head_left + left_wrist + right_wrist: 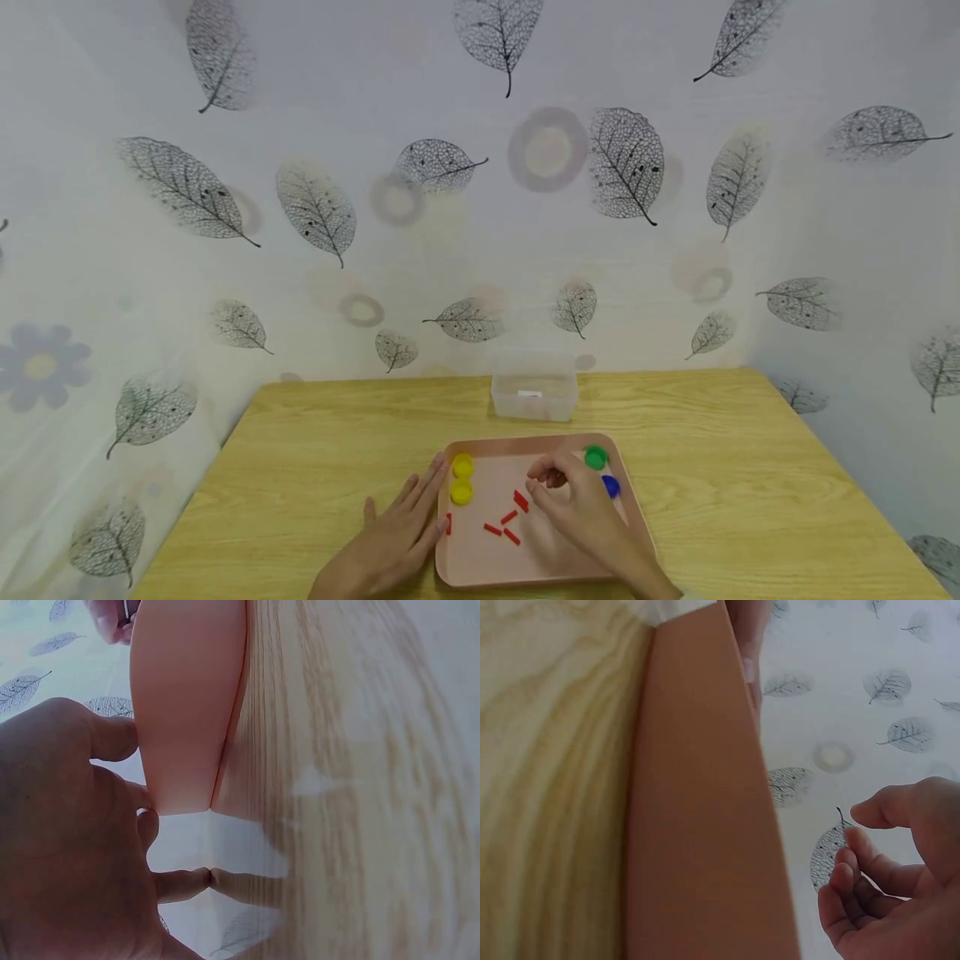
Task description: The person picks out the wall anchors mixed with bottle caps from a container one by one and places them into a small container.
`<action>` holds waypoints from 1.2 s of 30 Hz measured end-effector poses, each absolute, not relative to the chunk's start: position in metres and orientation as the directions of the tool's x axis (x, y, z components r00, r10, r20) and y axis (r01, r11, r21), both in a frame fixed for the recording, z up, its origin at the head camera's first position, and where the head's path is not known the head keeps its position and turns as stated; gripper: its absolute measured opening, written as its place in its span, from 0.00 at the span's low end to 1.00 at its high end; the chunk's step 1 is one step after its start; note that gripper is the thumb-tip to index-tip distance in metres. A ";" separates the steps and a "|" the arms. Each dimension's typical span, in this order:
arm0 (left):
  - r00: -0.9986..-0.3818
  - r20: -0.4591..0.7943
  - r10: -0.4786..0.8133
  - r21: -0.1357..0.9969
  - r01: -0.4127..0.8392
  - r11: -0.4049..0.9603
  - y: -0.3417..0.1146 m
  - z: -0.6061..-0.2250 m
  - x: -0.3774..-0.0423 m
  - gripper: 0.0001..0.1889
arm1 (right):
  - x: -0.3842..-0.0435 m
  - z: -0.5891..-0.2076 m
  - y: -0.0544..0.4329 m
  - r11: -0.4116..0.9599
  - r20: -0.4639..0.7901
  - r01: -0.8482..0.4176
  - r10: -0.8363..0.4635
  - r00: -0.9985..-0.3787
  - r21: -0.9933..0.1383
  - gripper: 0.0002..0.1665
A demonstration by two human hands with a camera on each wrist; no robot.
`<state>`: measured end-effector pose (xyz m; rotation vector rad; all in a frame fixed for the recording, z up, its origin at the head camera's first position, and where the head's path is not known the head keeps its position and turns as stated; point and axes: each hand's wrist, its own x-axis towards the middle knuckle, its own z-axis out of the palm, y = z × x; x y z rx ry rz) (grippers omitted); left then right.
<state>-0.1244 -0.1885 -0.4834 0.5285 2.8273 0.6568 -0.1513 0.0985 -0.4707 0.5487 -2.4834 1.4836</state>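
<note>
The left hand [397, 537] was at nine o'clock of the pink tray [540, 558], fingers stretched out and touching its edge. A little red stick [448, 524] lay beside its thumb. The right hand [579, 504] hung over the three o'clock side, fingers bent, thumb and pointer tips a bit apart; I couldn't tell whether its curled fingers hid anything. More red sticks [509, 517] lay toward eight o'clock from the middle. Two yellow cups [462, 492] sat at ten, a green cup [596, 457] between one and two, and a blue cup [611, 487] near two.
</note>
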 end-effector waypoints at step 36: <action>-0.917 -0.102 0.385 0.482 0.293 0.826 -0.188 -0.483 -0.126 0.35 | -0.142 -0.499 0.087 0.487 0.057 -0.325 -0.486 -0.872 -0.811 0.07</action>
